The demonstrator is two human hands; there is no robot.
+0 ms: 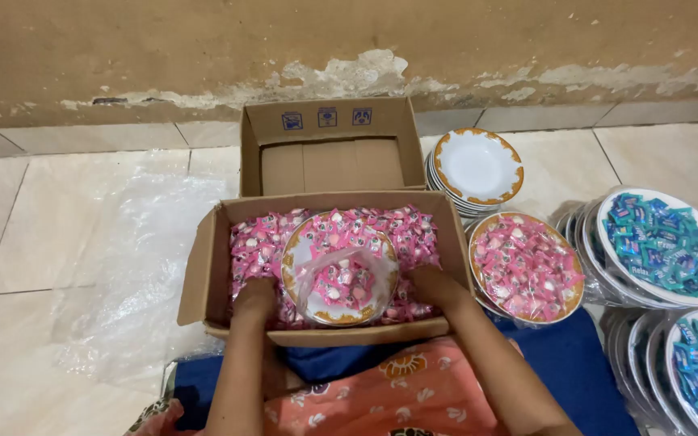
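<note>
**Two hands in a box of pink sweets, a plate held between them**

At the far left, a sheet of clear crumpled plastic [135,266] is spread over the pale tiled floor [34,210]. Right of it, an open brown cardboard box [203,274] is filled with small pink wrapped sweets [256,242]. The left hand [254,300] is pressed down among the sweets at the near left of the box, its fingers buried, so their grip cannot be told. Between the hands, a round white plate with a gold-orange rim [339,269] is held over the sweets, partly filled with them. The right hand [434,287] is set at the plate's right edge, fingers hidden beneath it. Behind, an empty cardboard box [329,149] is stood against the wall. Further right, a stack of empty gold-rimmed plates [478,168] is seen, then a filled plate of pink sweets [527,266], and at the far right, plates of blue wrapped sweets [664,246].
</note>
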